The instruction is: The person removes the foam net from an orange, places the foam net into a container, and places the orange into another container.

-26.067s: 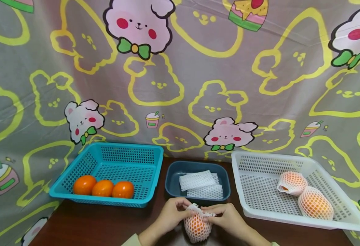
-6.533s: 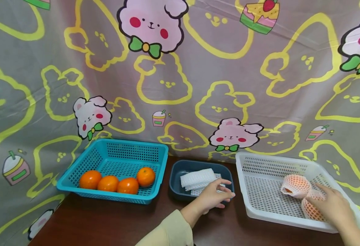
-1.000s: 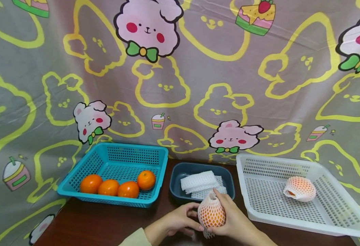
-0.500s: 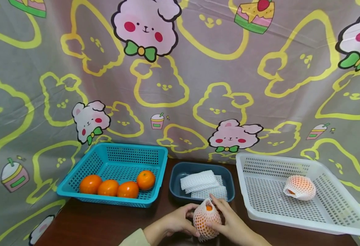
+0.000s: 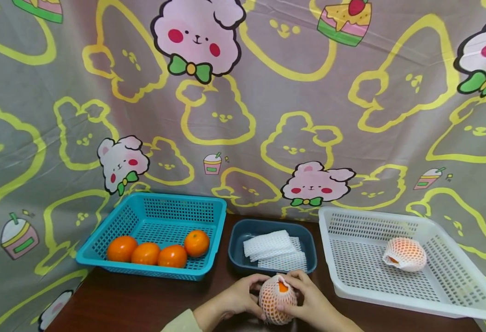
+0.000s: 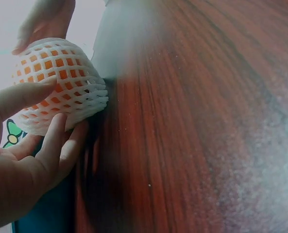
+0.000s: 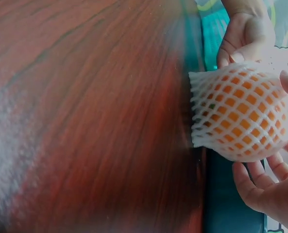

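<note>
An orange in a white foam net point(image 5: 273, 305) is held between both hands above the dark wooden table, near its front. My left hand point(image 5: 240, 297) curls round its left side; my right hand point(image 5: 314, 302) grips it from the right. Bare orange peel shows through the net's open top. In the left wrist view, the left thumb and fingers press on the netted orange point(image 6: 61, 70). The right wrist view shows the net's loose end sticking out past the fruit point(image 7: 245, 114), with the right fingers under and beside it.
A teal basket point(image 5: 180, 198) at left holds several bare oranges point(image 5: 146, 253). Behind the hands, a dark blue tray point(image 5: 236, 260) holds white foam nets point(image 5: 268, 244). A white basket point(image 5: 365, 297) at right holds one netted orange point(image 5: 405, 254). A patterned cloth point(image 5: 234, 101) hangs behind.
One netted orange has left the white basket and is in both hands; the teal basket has gained a bare orange since the first frame. Over the last second, the held orange lowers and its open top turns forward.
</note>
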Demonstrator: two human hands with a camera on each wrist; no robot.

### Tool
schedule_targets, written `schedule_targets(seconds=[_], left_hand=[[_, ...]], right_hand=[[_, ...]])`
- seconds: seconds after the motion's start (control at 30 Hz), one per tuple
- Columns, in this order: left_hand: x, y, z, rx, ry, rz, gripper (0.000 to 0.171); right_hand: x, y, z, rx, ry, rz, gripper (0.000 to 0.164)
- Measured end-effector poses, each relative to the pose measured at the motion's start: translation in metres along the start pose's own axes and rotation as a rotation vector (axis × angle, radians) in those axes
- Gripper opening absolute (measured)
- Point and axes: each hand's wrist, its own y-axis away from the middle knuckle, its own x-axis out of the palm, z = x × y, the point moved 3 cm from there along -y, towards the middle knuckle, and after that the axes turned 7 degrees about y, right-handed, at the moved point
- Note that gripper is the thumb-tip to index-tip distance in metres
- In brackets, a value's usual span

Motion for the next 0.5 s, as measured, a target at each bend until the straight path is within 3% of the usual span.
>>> schedule_targets(seconds=[0.13, 0.33, 0.5], left_hand=[[0.0004, 0.0017, -0.0017, -0.01, -0.014, 0.012, 0.079], [0.003, 0.0024, -0.0077, 0.012, -0.067, 0.066, 0.077], [0.006, 0.0025, -0.0099, 0.038, -0.098, 0.061, 0.074]], right_hand=[[-0.0011, 0.0003, -0.0009, -0.024, 0.028, 0.007, 0.056], [0.0004, 0.0037, 0.0001, -0.154, 0.132, -0.048, 0.053], [0.0009, 0.004, -0.0012, -0.225, 0.177, -0.091, 0.049]])
